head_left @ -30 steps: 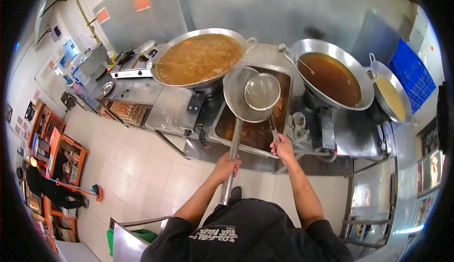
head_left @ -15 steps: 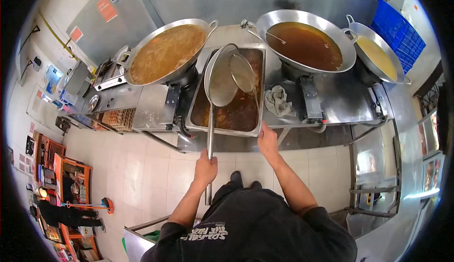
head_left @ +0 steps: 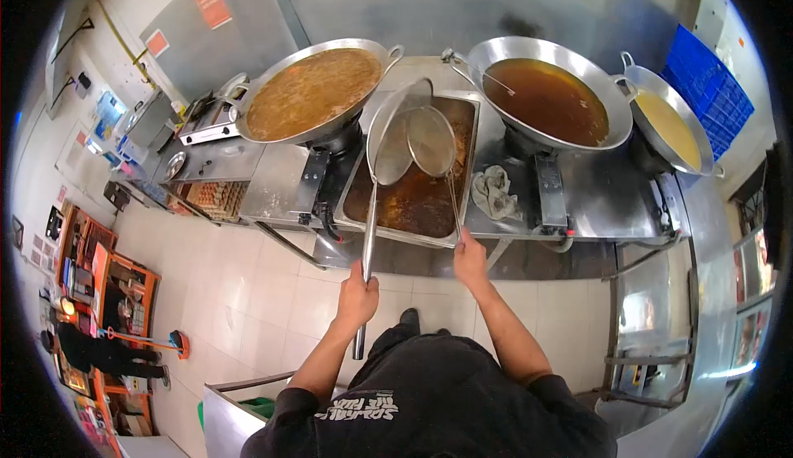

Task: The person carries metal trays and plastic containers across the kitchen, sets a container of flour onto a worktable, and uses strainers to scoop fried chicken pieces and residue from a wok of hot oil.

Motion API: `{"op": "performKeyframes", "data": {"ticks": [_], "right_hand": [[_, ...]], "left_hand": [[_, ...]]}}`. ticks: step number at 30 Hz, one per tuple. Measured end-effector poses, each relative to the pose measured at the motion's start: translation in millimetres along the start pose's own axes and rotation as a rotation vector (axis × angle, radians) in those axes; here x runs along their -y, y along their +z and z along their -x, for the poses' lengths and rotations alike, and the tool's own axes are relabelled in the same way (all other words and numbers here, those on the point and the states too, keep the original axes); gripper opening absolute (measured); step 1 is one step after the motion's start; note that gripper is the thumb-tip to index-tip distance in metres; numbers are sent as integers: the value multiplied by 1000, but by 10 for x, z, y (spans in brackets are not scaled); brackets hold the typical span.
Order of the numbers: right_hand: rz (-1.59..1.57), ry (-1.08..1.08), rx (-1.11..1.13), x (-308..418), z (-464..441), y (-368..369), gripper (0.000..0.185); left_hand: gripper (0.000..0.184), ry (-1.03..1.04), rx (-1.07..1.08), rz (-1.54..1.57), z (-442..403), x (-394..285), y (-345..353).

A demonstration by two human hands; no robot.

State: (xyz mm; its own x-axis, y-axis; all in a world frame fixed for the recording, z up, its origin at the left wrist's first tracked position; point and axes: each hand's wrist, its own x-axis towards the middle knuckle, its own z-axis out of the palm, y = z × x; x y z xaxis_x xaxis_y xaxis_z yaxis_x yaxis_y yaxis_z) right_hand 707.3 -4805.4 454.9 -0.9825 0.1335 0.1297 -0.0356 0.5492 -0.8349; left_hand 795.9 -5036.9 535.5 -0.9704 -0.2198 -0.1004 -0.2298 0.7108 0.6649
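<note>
My left hand [head_left: 358, 297] is closed around the long metal handle of a large mesh strainer [head_left: 388, 148]. Its round head is held tilted above a rectangular metal tray [head_left: 396, 233] of dark brown, oily liquid [head_left: 403, 207]. Closed on a thin handle, my right hand [head_left: 471, 260] is just off the tray's front right corner. That handle belongs to a smaller mesh strainer [head_left: 432, 142], which overlaps the right side of the large one in view. Whether the two strainers touch, I cannot tell. Both meshes look free of food pieces.
Large woks of liquid flank the tray: a bubbling wok [head_left: 318, 94] at left, a dark brown one [head_left: 549, 103] at right, a yellowish one [head_left: 671, 128] farther right. A crumpled cloth [head_left: 494, 194] lies beside the tray. A person [head_left: 103, 351] holds a broom at far left.
The camera view has shifted slightly. The smaller strainer has turned its face more toward me and come a little closer over the tray, with my right hand drawn back slightly.
</note>
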Motion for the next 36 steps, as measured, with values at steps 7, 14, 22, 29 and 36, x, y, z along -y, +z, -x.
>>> {"op": "performKeyframes", "data": {"ticks": [7,14,22,29,36], "right_hand": [[-627,409,389,324,7,-583,36],[-747,313,553,355,-190,-974,24],[-746,149,487,1168,-373,-1464,32],[-513,-90,231,2267,-881,-1170,38],[109,-94,85,3399,-1703,-181,36]], "left_hand": [[35,-216,296,640,65,-46,-320],[37,-270,549,864,192,-179,-985],[40,-375,754,1118,198,-63,-2033],[39,-158,525,983,-570,305,-3113],[27,103,109,362,-2256,1075,-4271]]}}
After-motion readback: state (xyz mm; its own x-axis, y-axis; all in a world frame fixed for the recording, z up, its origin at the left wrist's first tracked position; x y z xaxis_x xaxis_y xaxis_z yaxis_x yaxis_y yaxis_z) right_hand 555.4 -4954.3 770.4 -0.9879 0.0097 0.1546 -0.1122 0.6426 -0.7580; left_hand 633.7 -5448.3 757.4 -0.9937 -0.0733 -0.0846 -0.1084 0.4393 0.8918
